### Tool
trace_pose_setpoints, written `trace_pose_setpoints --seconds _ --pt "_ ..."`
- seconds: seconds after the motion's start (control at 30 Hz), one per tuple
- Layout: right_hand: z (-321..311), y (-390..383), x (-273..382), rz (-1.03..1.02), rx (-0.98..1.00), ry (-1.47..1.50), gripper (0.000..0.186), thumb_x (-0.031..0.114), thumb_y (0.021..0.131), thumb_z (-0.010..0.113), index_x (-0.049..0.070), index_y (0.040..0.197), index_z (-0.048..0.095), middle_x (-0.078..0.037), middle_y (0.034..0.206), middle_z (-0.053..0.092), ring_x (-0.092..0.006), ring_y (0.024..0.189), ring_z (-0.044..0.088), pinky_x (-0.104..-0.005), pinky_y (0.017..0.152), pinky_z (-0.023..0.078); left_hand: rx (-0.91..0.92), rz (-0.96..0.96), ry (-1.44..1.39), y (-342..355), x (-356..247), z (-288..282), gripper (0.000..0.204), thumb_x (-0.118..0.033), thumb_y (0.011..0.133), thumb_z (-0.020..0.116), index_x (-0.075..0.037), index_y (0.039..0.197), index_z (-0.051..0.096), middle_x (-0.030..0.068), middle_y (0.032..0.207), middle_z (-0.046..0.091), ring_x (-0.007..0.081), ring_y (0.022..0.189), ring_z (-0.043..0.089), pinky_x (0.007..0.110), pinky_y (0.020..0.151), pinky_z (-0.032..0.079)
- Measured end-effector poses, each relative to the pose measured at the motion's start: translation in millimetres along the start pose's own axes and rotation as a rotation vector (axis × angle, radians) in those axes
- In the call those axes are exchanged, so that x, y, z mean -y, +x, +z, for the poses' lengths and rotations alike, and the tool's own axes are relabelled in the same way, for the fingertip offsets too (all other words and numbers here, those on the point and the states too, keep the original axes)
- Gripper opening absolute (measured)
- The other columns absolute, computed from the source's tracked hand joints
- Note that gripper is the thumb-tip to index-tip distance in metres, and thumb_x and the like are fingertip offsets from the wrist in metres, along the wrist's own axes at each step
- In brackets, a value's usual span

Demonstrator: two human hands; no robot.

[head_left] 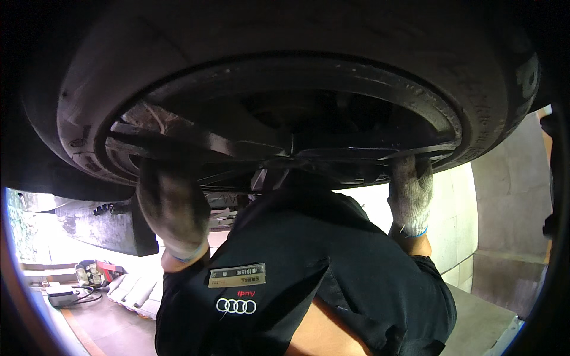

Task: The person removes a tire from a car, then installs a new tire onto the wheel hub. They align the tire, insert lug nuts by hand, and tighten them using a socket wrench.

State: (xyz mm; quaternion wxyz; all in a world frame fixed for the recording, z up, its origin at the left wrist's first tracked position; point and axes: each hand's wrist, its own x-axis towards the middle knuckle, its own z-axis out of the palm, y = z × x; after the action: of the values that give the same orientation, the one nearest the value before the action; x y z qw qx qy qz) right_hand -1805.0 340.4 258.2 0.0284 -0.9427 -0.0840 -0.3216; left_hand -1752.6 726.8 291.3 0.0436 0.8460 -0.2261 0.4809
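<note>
A large dark car wheel (291, 157) with broad spokes fills the upper part of the head view, its black tyre (98, 95) curving around the rim. My left hand (172, 204), in a soiled white knit glove, grips the wheel's lower left part. On the lower right, my right hand (411, 193) in a matching glove holds the wheel by a spoke near the rim. The fingertips of both hands disappear into shadow at the spokes. My forearms are bent up, and the wheel sits close above my dark work shirt (285, 243).
A dark, grimy panel (110, 222) juts out left of my left hand. Below it, a pale quilted bag (136, 293), a red and beige object (100, 273) and a small box with a black cable (64, 295) lie on the floor (113, 329). A tiled wall (504, 207) rises at the right.
</note>
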Motion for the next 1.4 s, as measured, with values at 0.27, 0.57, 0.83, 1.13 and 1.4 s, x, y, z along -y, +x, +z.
trace_pose_setpoints --seconds 0.27,0.57,0.83,1.13,1.4 --pt "-5.3 4.1 -2.8 0.398 0.035 0.679 0.032 -0.003 0.097 0.063 0.006 0.127 0.071 -0.020 0.116 0.073 -0.0338 0.101 0.074 -0.0443 0.085 0.064 0.474 -0.741 -0.521 -201.7 5.1 62.6 0.055 -0.036 0.096 0.070 -0.007 0.140 0.052 0.0161 0.132 0.063 0.0323 0.107 0.069 0.043 0.087 0.061" --pt "-9.5 9.0 -5.9 0.498 0.143 0.798 0.028 0.014 0.107 0.056 -0.001 0.126 0.068 -0.022 0.107 0.073 -0.0332 0.097 0.074 -0.0402 0.082 0.060 0.357 -1.341 -1.173 -269.0 -28.6 174.6 0.085 -0.054 0.092 0.077 -0.012 0.154 0.036 0.0157 0.141 0.055 0.0336 0.120 0.062 0.047 0.088 0.063" --pt "-99.1 39.4 -0.6 0.640 -0.137 0.540 0.032 0.018 0.097 0.073 -0.002 0.121 0.069 -0.018 0.098 0.076 -0.0259 0.095 0.075 -0.0367 0.078 0.062 -0.046 -1.613 -1.566 -216.0 -68.9 150.8 0.093 -0.050 0.093 0.076 -0.022 0.162 0.020 0.0125 0.157 0.040 0.0343 0.133 0.053 0.053 0.085 0.065" --pt "-68.2 89.3 -72.7 -0.216 -0.657 0.139 0.080 0.027 0.093 0.077 -0.003 0.155 0.036 -0.025 0.150 0.050 -0.0404 0.141 0.049 -0.0451 0.115 0.045 0.014 -1.537 -1.343 -224.4 -67.3 169.1 0.090 -0.051 0.100 0.066 -0.020 0.166 0.014 0.0131 0.160 0.038 0.0351 0.134 0.052 0.050 0.100 0.056" --pt "-73.2 106.6 -54.8 -0.087 -0.658 0.019 0.087 0.045 0.092 0.078 0.007 0.157 0.035 -0.023 0.148 0.053 -0.0397 0.135 0.055 -0.0480 0.110 0.050 -0.458 -1.462 -0.648 -204.1 -90.2 238.7 0.107 -0.055 0.089 0.076 0.005 0.159 0.022 0.0250 0.153 0.046 0.0354 0.143 0.046 0.040 0.121 0.034"
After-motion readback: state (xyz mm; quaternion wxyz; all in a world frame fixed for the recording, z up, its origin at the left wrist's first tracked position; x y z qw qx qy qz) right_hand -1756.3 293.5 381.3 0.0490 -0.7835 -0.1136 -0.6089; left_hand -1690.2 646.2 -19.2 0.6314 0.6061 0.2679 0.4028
